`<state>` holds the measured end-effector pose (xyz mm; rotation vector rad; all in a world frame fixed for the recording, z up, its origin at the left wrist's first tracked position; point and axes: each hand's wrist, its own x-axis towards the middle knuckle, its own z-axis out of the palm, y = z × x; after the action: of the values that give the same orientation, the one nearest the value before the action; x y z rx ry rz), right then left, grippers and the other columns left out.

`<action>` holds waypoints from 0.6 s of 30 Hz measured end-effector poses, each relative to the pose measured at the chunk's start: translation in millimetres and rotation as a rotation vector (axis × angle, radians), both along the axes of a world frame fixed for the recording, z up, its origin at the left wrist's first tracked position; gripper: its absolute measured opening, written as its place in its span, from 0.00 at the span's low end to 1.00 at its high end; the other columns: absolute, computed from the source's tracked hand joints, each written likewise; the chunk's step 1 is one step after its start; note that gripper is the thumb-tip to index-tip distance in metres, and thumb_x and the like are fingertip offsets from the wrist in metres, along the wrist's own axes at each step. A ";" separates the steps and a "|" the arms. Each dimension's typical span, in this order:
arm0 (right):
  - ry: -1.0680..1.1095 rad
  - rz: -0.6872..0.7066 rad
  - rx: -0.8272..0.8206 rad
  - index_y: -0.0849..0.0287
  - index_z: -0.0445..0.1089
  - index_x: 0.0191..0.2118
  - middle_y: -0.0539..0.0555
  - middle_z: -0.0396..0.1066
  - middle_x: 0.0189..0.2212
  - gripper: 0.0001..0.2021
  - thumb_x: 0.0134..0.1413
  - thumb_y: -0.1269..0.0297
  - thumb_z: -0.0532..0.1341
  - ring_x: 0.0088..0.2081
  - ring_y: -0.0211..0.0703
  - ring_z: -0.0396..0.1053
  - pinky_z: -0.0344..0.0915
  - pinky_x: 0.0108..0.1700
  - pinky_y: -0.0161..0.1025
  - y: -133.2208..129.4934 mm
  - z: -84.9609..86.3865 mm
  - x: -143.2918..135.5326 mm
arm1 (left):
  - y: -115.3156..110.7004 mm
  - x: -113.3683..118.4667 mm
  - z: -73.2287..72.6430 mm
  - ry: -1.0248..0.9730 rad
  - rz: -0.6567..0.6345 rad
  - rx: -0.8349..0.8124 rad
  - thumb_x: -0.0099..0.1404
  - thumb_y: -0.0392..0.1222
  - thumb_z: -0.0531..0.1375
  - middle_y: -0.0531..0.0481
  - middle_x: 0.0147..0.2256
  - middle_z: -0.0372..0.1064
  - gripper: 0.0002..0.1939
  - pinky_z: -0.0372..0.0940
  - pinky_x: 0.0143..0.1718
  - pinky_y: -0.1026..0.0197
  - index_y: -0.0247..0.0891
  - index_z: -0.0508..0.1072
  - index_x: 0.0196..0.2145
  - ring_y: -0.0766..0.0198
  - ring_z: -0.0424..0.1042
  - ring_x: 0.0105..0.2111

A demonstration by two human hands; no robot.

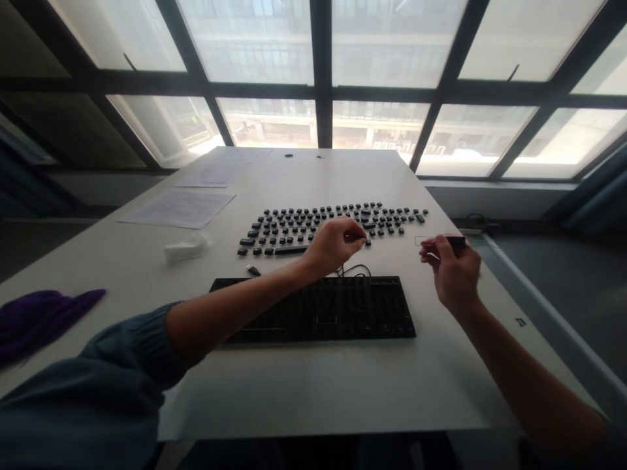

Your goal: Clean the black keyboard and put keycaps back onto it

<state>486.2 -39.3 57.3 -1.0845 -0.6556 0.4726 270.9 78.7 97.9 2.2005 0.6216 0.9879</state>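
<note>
A black keyboard base (343, 313) lies on the white table, and loose black keycaps (289, 227) are laid out in rows behind it. My left hand (337, 245) is over the right part of these rows, thumb and forefinger pinched together near a keycap; what they hold, if anything, is too small to tell. To the right of the rows, my right hand (453, 267) grips a small tool with a black handle (456, 241) and a thin wire loop (421, 241) that points left.
Paper sheets (181, 207) and a crumpled white item (186, 249) lie at the left, with a purple cloth (44, 320) nearer. A cable plug (253, 270) sits behind the keyboard base. Large windows (264, 124) stand beyond the white table (294, 391).
</note>
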 end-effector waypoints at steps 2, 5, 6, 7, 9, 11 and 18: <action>-0.014 -0.063 0.014 0.61 0.74 0.30 0.52 0.76 0.27 0.12 0.53 0.57 0.69 0.24 0.35 0.71 0.68 0.24 0.31 4.3 -2.4 11.9 | 21.7 32.4 -9.6 0.114 -0.009 0.012 0.61 0.32 0.65 0.47 0.33 0.79 0.03 0.74 0.38 0.62 0.33 0.80 0.34 0.64 0.78 0.33; -0.057 -0.124 0.006 0.62 0.73 0.29 0.52 0.74 0.25 0.14 0.53 0.55 0.69 0.23 0.34 0.69 0.66 0.22 0.31 8.9 -8.4 22.8 | 44.0 73.3 -28.6 0.243 -0.032 0.051 0.60 0.30 0.65 0.48 0.32 0.80 0.04 0.73 0.40 0.61 0.35 0.81 0.33 0.62 0.78 0.34; -0.076 -0.132 -0.002 0.62 0.73 0.29 0.51 0.74 0.24 0.14 0.54 0.54 0.68 0.23 0.34 0.69 0.65 0.22 0.31 10.1 -10.6 24.6 | 49.2 82.8 -34.8 0.263 -0.033 0.064 0.59 0.30 0.66 0.48 0.33 0.80 0.05 0.72 0.42 0.60 0.35 0.81 0.34 0.62 0.78 0.35; -0.093 -0.135 -0.011 0.62 0.73 0.29 0.51 0.73 0.23 0.15 0.54 0.54 0.68 0.22 0.34 0.68 0.65 0.22 0.31 11.0 -12.4 25.7 | 53.5 90.0 -40.5 0.278 -0.029 0.075 0.59 0.31 0.66 0.48 0.34 0.80 0.06 0.72 0.44 0.59 0.36 0.82 0.34 0.61 0.78 0.36; -0.124 -0.124 -0.025 0.62 0.73 0.29 0.51 0.73 0.23 0.15 0.55 0.53 0.67 0.22 0.34 0.68 0.64 0.22 0.31 12.3 -15.0 26.3 | 60.3 98.1 -49.7 0.321 -0.012 0.095 0.58 0.31 0.67 0.47 0.36 0.81 0.08 0.71 0.47 0.57 0.36 0.83 0.36 0.59 0.78 0.37; -0.145 -0.111 -0.029 0.62 0.73 0.29 0.51 0.72 0.22 0.15 0.55 0.53 0.67 0.21 0.34 0.67 0.63 0.22 0.32 12.6 -15.5 25.8 | 64.7 100.2 -55.9 0.370 0.014 0.116 0.57 0.32 0.68 0.47 0.37 0.81 0.09 0.69 0.50 0.54 0.37 0.83 0.38 0.57 0.77 0.39; -0.165 -0.086 -0.001 0.61 0.74 0.30 0.51 0.73 0.23 0.14 0.56 0.53 0.67 0.22 0.35 0.67 0.62 0.22 0.32 9.4 -10.9 24.3 | 61.0 97.2 -62.4 0.505 0.092 0.195 0.58 0.33 0.65 0.48 0.37 0.81 0.15 0.64 0.56 0.49 0.41 0.82 0.44 0.48 0.73 0.48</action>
<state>510.5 -29.9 46.4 -1.1556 -0.7500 0.3114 368.1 139.7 35.6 2.6402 0.8873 0.5466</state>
